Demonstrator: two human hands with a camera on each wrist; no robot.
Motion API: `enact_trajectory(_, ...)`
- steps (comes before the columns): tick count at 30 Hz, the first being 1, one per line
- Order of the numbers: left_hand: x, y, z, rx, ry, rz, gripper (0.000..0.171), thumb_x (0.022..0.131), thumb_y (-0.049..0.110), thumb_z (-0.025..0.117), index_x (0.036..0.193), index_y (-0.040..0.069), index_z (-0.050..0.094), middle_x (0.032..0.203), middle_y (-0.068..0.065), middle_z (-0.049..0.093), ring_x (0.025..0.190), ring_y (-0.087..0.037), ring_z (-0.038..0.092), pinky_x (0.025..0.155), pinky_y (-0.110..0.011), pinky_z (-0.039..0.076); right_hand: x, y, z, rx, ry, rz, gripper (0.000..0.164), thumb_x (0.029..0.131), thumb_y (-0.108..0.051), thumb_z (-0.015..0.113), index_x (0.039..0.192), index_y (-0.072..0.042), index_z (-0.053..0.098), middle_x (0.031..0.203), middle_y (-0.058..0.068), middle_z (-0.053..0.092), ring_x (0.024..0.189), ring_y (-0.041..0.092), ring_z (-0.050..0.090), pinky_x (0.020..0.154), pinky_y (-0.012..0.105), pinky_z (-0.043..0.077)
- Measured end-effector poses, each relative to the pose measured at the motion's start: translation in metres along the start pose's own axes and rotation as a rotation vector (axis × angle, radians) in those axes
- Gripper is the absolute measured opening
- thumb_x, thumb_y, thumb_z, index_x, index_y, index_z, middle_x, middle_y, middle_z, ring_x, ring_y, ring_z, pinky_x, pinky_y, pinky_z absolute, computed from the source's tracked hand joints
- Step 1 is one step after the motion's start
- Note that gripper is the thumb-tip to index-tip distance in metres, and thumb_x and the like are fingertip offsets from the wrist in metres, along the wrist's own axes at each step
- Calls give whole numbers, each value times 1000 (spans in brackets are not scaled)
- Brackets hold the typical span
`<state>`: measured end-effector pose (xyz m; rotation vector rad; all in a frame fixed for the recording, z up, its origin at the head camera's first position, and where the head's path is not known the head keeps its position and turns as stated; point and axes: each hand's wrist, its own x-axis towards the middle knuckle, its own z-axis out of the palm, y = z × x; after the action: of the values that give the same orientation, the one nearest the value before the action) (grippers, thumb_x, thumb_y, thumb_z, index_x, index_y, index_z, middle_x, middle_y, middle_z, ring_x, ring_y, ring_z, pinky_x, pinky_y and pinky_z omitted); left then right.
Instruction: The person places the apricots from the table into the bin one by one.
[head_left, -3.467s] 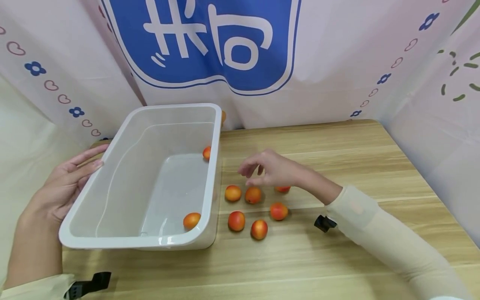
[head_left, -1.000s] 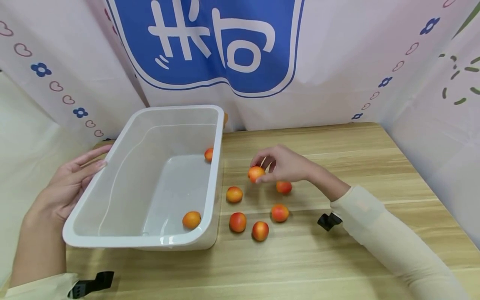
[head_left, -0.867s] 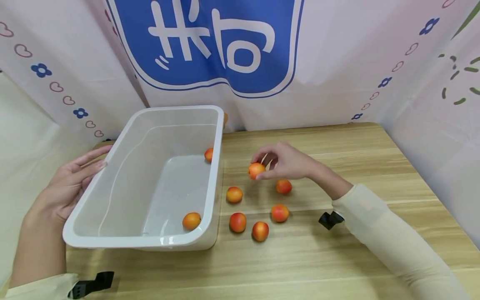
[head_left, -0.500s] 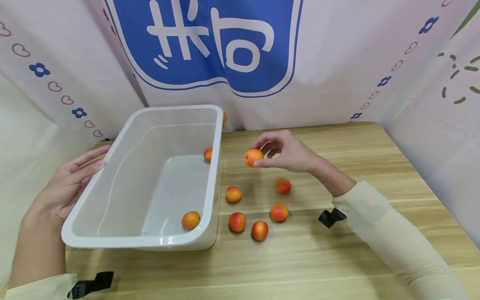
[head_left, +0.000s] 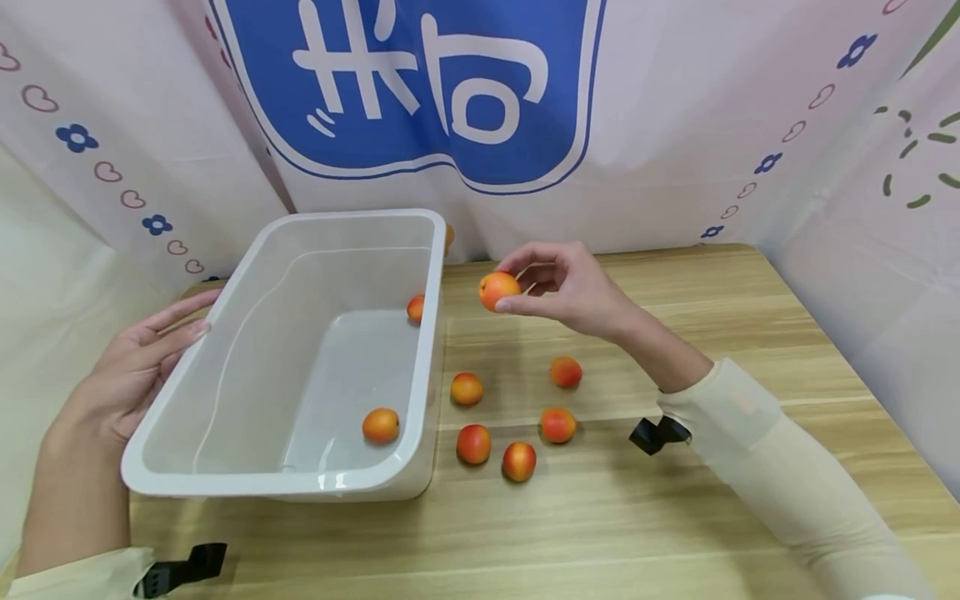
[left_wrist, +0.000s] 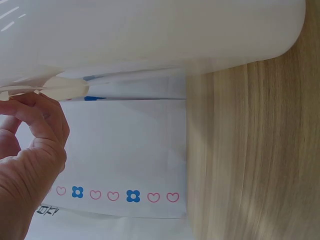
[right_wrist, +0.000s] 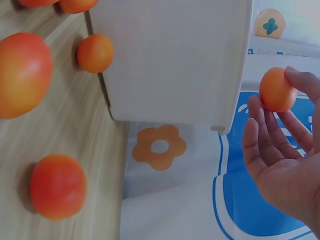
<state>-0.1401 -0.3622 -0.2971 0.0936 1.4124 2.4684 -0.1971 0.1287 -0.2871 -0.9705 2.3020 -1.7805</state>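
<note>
A deep white plastic bin (head_left: pixel 352 367) stands on the left of the table, with two orange-red apricots inside, one an apricot (head_left: pixel 381 426) near its front corner. My left hand (head_left: pixel 123 375) grips the bin's left rim, thumb on the edge; the left wrist view shows its curled fingers (left_wrist: pixel 37 112) there. My right hand (head_left: pixel 573 287) pinches an apricot (head_left: pixel 498 291) between thumb and fingertips, raised above the table to the right of the bin. In the right wrist view, this apricot (right_wrist: pixel 278 90) is beyond the bin's rim edge, palm turned toward the camera.
Several loose apricots lie on the wooden table (head_left: pixel 675 517) right of the bin, including an apricot (head_left: pixel 467 388) close to its wall and a redder apricot (head_left: pixel 566 372) below my right hand. A printed cloth (head_left: pixel 637 183) hangs behind the table.
My right hand has picked up an apricot from the group on the table and lifted it, lately moving up and slightly left. My left hand and the bin stay in place.
</note>
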Motion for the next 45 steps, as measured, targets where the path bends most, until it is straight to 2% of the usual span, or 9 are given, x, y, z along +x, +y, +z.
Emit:
enact_trajectory(9, 0, 1, 1, 15, 15, -6, 44, 109, -7, 39, 135, 11, 70, 115, -13, 77, 94, -24, 78, 72, -36, 66, 3, -14, 9, 43, -5, -48, 32, 85, 2, 79, 117, 4, 70, 110, 13, 73, 88, 31, 69, 74, 28, 62)
enact_trajectory(20, 1, 1, 0, 21, -9, 8, 45, 109, -7, 37, 135, 10, 70, 114, -13, 77, 93, -23, 78, 72, -35, 66, 11, -26, 19, 76, -32, -99, 32, 85, 4, 79, 116, 4, 71, 106, 12, 73, 86, 30, 70, 74, 30, 63)
enact_trajectory(25, 0, 1, -1, 25, -5, 4, 45, 109, -7, 38, 135, 10, 70, 114, -13, 77, 93, -23, 78, 72, -35, 66, 20, -35, 29, 91, -64, -151, 31, 85, 5, 80, 115, 5, 71, 104, 11, 75, 85, 29, 71, 73, 32, 64)
enact_trajectory(32, 0, 0, -2, 33, -9, 5, 45, 109, -6, 38, 135, 11, 70, 115, -12, 77, 94, -23, 78, 73, -34, 66, 35, -47, 46, 67, -114, -157, 32, 88, 1, 80, 118, 5, 69, 106, 10, 76, 88, 24, 72, 72, 31, 61)
enact_trajectory(45, 1, 0, -1, 36, 5, 2, 45, 109, -6, 38, 135, 12, 70, 114, -12, 77, 93, -23, 78, 71, -35, 66, 54, -44, 77, 33, -237, -163, 32, 87, -4, 84, 116, 3, 71, 102, 5, 77, 88, 15, 72, 73, 30, 60)
